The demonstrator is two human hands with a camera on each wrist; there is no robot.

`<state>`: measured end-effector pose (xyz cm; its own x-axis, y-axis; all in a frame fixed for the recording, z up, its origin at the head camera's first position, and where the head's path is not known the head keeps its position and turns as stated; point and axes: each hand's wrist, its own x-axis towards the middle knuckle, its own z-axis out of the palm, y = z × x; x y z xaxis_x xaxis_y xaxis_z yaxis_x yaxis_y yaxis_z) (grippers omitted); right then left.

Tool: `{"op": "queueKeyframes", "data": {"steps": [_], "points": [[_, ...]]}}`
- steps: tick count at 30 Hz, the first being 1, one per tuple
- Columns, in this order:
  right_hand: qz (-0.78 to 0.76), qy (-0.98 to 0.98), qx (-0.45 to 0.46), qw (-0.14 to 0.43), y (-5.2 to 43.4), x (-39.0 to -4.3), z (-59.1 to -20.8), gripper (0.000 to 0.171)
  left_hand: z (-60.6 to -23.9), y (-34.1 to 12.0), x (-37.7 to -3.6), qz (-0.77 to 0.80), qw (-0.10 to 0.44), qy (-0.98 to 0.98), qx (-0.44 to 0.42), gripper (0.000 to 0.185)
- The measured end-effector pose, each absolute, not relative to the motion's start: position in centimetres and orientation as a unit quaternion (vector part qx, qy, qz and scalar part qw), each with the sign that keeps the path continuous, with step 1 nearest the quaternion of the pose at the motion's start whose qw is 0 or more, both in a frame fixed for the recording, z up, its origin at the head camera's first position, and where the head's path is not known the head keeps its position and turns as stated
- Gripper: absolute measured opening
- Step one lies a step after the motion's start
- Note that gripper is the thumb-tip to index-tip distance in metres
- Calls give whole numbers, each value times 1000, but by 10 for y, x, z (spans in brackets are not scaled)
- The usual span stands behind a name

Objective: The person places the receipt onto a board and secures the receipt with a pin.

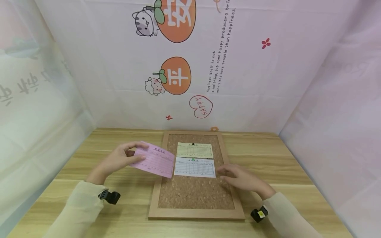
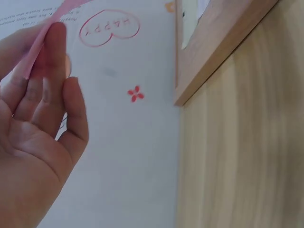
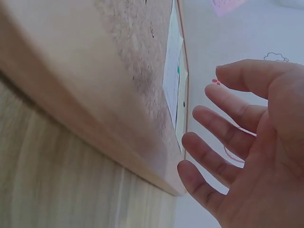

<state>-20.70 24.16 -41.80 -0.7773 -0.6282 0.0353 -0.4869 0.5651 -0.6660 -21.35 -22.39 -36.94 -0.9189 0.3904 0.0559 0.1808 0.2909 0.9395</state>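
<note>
A pink printed form [image 1: 156, 160] is pinched between the thumb and fingers of my left hand [image 1: 126, 154], tilted over the left edge of a wood-framed cork board [image 1: 196, 195]. On the board a yellow form [image 1: 194, 151] is fixed with a black pin [image 1: 193, 144]. Just below it a white form [image 1: 194, 168] hangs from a green pin [image 1: 193, 159]. My right hand [image 1: 238, 177] hovers at the board's right side, near the white form's corner. Its fingers are spread and relaxed with nothing in them, as the right wrist view shows [image 3: 256, 128].
The board lies on a wood-grain table [image 1: 125, 211]. A printed white cloth [image 1: 238, 82] with cartoon drawings rises behind the table, and more cloth hangs at both sides. Each wrist carries a black strapped camera [image 1: 110, 197].
</note>
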Motion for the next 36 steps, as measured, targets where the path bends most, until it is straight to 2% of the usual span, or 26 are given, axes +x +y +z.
{"op": "queueKeyframes", "data": {"steps": [12,18,28,36], "points": [[-372,863,-319,119,224,-209,-418,33,-385,-204,-214,601,96,777,159,50],[-397,852,-305,151,214,-211,-418,38,-391,-190,-214,621,96,762,155,48],[-409,843,-314,151,202,-211,-417,43,-402,-167,-214,645,104,739,162,48],[-447,825,-307,155,191,-211,-423,36,-404,-153,-213,656,103,729,165,47]]}}
